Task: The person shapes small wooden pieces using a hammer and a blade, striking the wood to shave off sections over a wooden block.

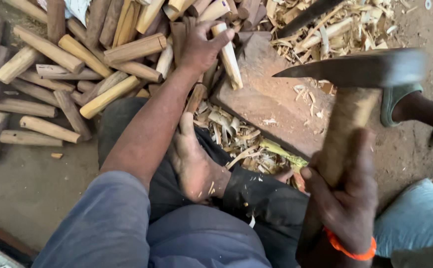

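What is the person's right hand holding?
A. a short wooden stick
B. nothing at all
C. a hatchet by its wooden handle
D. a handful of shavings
C: the right hand is wrapped around the wooden handle of a hatchet, its dark blade raised above the chopping block, while the left hand grips a wooden stick.

The flat wooden chopping block [271,99] between the two hands is mostly bare, with only thin shavings on it. The axe blade [355,69] hangs over its right side, above the right hand [348,198]. Left of the left hand [201,47], a dense pile of cut sticks [77,64] blocks passage. Below it, a bare foot [194,164] and wood chips [236,139] fill the gap.
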